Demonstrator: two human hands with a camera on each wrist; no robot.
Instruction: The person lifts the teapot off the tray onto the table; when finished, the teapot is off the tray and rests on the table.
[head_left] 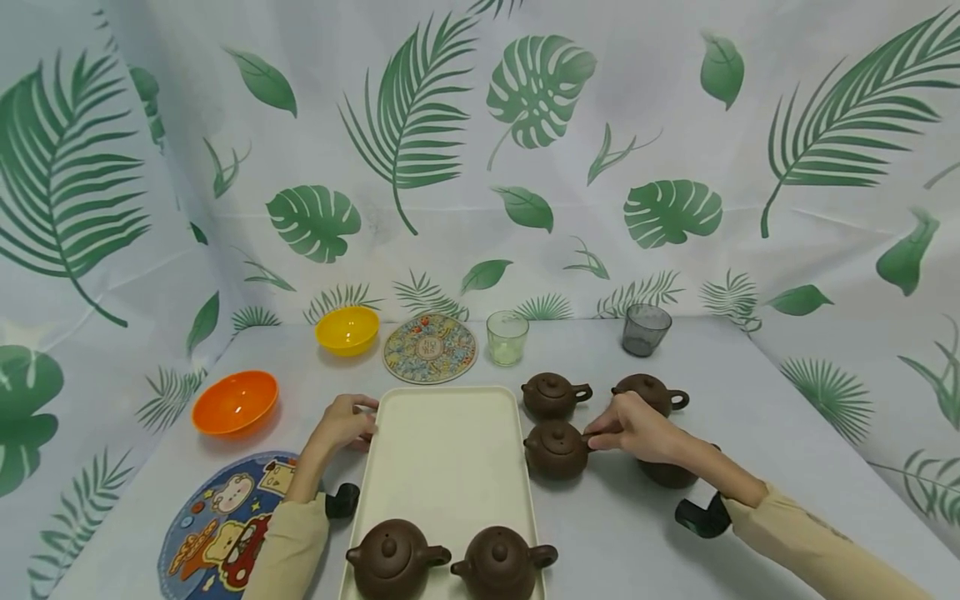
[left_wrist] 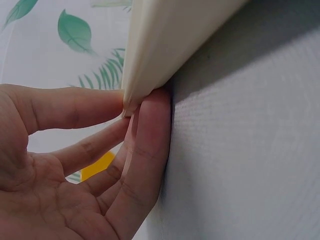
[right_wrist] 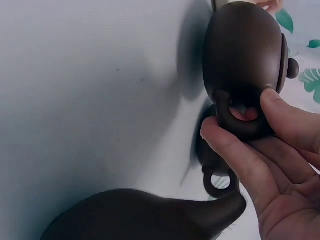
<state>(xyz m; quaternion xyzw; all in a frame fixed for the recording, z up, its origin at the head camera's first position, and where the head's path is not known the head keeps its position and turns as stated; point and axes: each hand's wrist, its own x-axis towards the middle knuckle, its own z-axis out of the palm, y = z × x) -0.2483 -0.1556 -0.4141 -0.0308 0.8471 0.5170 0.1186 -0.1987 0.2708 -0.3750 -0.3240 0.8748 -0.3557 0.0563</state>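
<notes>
Head view is bright and even, with diffuse overhead light and no hard glare. Shadows on the tabletop [head_left: 750,400] are soft and short, lying just under the teapots and beside the tray [head_left: 447,467]. Wide-angle distortion bends the backdrop [head_left: 480,125] at the edges, and the leaf print goes slightly soft in the far right corners. Left wrist view: close-range focus, fingers [left_wrist: 150,150] sharp, background washed out and blurred, with a dark shadow band under the tray edge. Right wrist view: dimmer, with a bluish cast; the near teapot [right_wrist: 140,215] is a blurred dark mass, and the held teapot [right_wrist: 245,65] casts a soft shadow to its left.
</notes>
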